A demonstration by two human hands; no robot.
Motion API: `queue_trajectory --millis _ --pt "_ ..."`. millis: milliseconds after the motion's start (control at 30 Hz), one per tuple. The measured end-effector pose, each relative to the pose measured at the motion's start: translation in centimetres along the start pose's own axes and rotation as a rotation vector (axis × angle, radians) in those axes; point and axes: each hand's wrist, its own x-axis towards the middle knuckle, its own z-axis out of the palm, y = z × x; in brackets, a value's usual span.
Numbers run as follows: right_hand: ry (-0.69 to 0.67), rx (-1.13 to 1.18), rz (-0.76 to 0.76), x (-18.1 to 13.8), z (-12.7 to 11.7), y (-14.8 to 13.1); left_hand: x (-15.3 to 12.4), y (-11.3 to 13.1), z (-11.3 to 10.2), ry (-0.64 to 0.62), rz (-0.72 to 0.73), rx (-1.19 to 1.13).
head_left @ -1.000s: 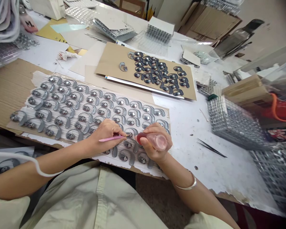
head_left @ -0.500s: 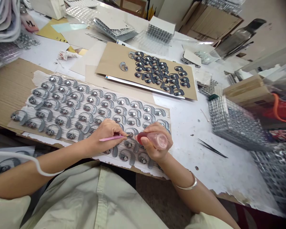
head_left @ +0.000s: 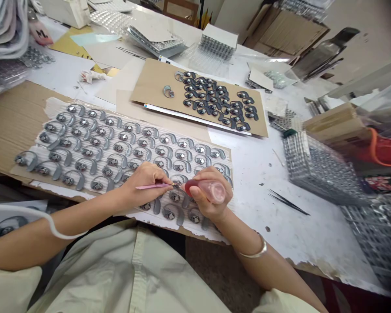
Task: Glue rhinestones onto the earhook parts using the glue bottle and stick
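My left hand (head_left: pixel 143 182) pinches pink tweezers (head_left: pixel 154 186), their tip at a grey ear-hook piece (head_left: pixel 180 180) in the near rows of a ridged sheet (head_left: pixel 52 106). Several grey ear-hook pieces with shiny round centres lie in rows on that sheet. My right hand (head_left: pixel 208 198) is wrapped round a small clear bottle with a red tip (head_left: pixel 206 189), the tip pointing left at the same piece. The two hands nearly meet over it.
A brown card (head_left: pixel 150 82) farther back carries several darker ear-hook pieces. Black tweezers (head_left: pixel 288 202) lie on the white table to the right. Metal-studded trays (head_left: pixel 316 167) stand at the right, stacked trays and papers at the back, cardboard (head_left: pixel 9 117) on the left.
Both hands have edged slightly left and up over the same piece; the grips on the tweezers and the bottle are unchanged.
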Motion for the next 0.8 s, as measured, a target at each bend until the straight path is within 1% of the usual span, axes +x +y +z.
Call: queue_trajectory --millis 333,633,700,800 --pt "0.003 -0.004 0.014 -0.1 0.1 0.0 0.0 0.0 0.0 0.004 0.011 0.003" --pt "0.032 0.022 0.069 -0.4 0.0 0.4 0.0 0.0 0.1 0.001 0.004 0.022" --pt "0.083 0.081 0.128 -0.3 0.0 0.7 0.0 0.0 0.2 0.009 0.007 0.028" --pt "0.236 0.213 0.239 0.2 -0.2 1.3 0.0 0.1 0.1 0.053 0.015 0.039"
